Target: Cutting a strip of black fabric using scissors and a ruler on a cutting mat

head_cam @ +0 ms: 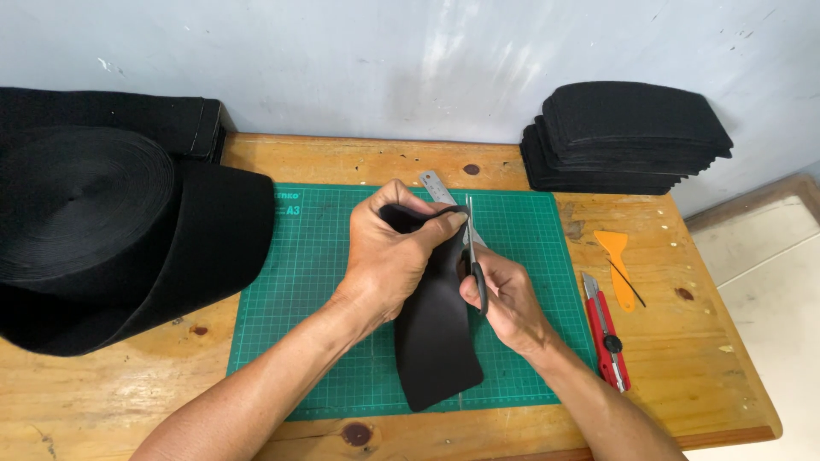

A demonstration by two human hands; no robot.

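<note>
My left hand point(389, 256) grips the far end of a black fabric strip point(436, 337) and folds it over above the green cutting mat point(299, 282). My right hand point(504, 294) holds black-handled scissors point(472, 248), blades pointing away from me along the strip's right edge near the fold. The strip's near end lies flat on the mat. A metal ruler point(437, 188) pokes out from behind my left hand.
A large roll of black fabric point(94, 222) fills the table's left side. A stack of cut black pieces point(628, 137) sits at the back right. A red utility knife point(605, 329) and an orange scraper point(619, 260) lie right of the mat on the wooden table point(120, 393).
</note>
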